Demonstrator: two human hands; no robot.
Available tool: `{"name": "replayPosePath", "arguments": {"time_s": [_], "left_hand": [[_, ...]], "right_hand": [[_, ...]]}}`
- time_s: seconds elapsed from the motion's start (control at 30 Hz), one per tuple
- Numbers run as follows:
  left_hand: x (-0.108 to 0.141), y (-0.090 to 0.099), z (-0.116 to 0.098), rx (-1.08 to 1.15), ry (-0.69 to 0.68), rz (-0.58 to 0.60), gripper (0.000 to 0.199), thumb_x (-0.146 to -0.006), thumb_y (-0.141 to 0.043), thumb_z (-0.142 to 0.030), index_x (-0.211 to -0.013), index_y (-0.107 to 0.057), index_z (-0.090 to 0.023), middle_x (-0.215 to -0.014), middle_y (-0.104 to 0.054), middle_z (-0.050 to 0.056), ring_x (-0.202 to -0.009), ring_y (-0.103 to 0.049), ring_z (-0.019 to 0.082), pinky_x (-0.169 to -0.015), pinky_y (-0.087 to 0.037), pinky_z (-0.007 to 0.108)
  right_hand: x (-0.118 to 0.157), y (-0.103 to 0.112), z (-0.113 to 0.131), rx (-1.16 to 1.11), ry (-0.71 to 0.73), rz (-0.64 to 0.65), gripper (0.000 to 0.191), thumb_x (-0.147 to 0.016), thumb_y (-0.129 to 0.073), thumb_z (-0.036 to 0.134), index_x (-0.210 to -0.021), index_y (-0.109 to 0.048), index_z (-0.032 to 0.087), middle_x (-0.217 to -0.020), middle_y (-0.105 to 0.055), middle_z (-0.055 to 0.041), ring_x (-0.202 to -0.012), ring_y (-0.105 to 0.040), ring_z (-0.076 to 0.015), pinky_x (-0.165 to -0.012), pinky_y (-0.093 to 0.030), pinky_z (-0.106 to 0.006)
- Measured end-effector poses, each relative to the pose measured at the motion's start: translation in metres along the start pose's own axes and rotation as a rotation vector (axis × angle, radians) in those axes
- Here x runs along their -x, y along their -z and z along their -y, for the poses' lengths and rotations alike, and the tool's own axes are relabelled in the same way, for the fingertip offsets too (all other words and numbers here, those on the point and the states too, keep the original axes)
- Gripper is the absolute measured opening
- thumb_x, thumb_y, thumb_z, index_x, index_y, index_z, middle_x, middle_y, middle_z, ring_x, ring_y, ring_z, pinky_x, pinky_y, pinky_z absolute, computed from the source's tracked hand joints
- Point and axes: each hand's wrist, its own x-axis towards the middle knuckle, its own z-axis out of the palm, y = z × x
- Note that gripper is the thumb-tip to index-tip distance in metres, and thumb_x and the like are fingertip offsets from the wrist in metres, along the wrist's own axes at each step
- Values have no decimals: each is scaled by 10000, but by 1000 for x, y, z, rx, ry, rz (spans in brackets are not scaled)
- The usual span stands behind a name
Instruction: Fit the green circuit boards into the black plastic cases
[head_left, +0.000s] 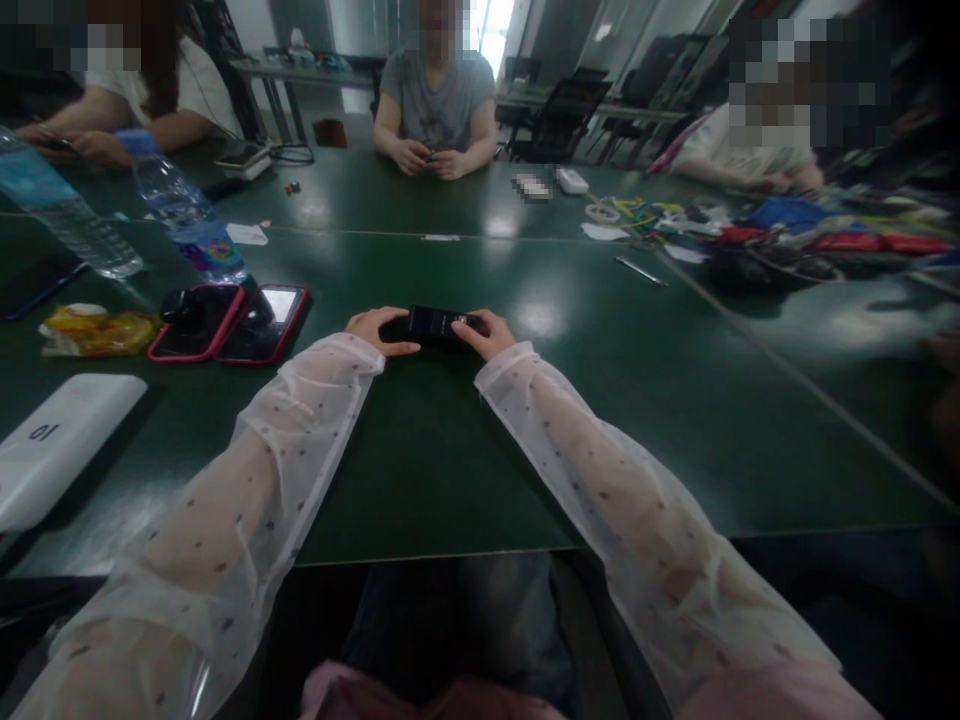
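A small black handheld device (pixel 433 322) lies sideways between my hands, just above or on the green table (pixel 442 450). A dark screen fills its left part, and small light markings show near its right end; its exact kind is too blurred to tell. My left hand (pixel 373 331) grips the left end, thumb along the near edge. My right hand (pixel 489 334) holds the right end, its thumb on the front face by the markings. The fingers behind the device are partly hidden. Sheer white dotted sleeves cover both forearms.
To the left are two red-cased phones (pixel 264 325), a yellow packet (pixel 101 330), a white power bank (pixel 64 440) and water bottles (pixel 191 220). Cables and tools (pixel 795 235) are heaped at right, near a metal tool (pixel 641 271). Other people (pixel 439 100) sit across the table.
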Motion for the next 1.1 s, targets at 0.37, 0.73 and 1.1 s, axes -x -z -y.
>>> {"name": "replayPosePath", "arguments": {"time_s": [0.37, 0.73, 1.1], "left_hand": [[-3, -4, 4, -14, 25, -38, 769, -756, -676, -672, -1403, -574, -269, -1451, -613, 88, -1355, -548, 342, -1175, -365, 516], [-8, -6, 10, -44, -19, -13, 748, -735, -710, -626, -1377, -601, -258, -1436, -626, 83, -1349, -555, 334, -1168, -381, 505], [-5, -1, 8, -10, -35, 8, 630, -793, -685, -589, -1353, -624, -308, -1450, -619, 56, -1383, -519, 335, -1184, -341, 565]], "right_hand": [[7, -1, 7, 53, 184, -31, 606, -775, -681, 702, -1240, -615, 319, -1192, -651, -95, -1271, -519, -346, -1061, -452, -596], [2, 1, 3, 42, 206, 5, 609, -643, -847, 518, -1173, -633, 309, -1202, -667, -76, -1219, -592, -345, -1041, -469, -611], [-12, 45, -9, -126, 174, -235, 771, -679, -757, 692, -1268, -548, 241, -1288, -634, -141, -1234, -603, -349, -1039, -492, -562]]}}
